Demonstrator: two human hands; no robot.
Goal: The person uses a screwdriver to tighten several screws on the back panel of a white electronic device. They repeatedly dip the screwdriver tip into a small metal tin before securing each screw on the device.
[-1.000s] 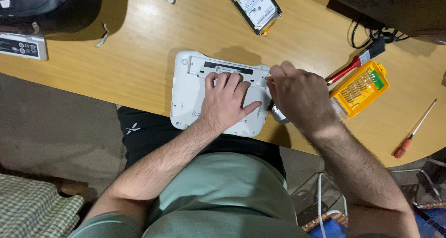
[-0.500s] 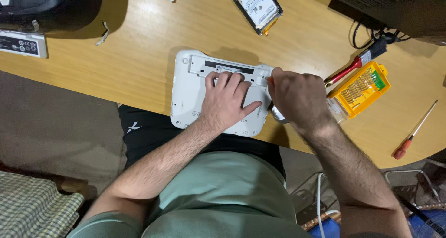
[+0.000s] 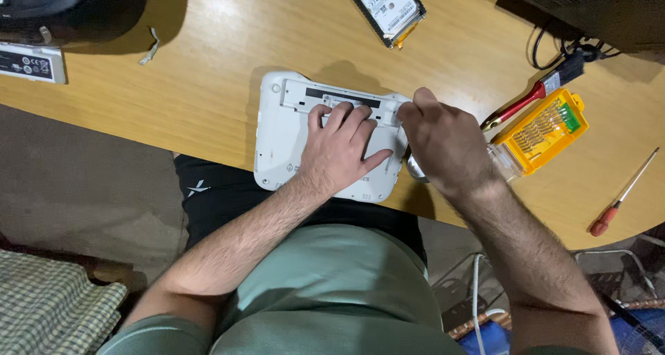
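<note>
Left hand [image 3: 343,147] lies open, fingers spread flat on the white tablet controller [image 3: 284,137]; right hand [image 3: 443,144] is curled closed at its right edge, contents hidden; the controller's long axis runs left-right, mid-frame.

Place: home repair bench.
Signs: wooden desk [image 3: 208,85], yellow bit case [image 3: 544,130], red screwdriver [image 3: 623,196], bare hard drive [image 3: 386,3].

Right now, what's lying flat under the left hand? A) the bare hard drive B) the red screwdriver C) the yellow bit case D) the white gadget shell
D: the left hand lies palm down on the white gadget shell at the table edge; the hard drive, bit case and screwdriver lie apart from it.
</note>
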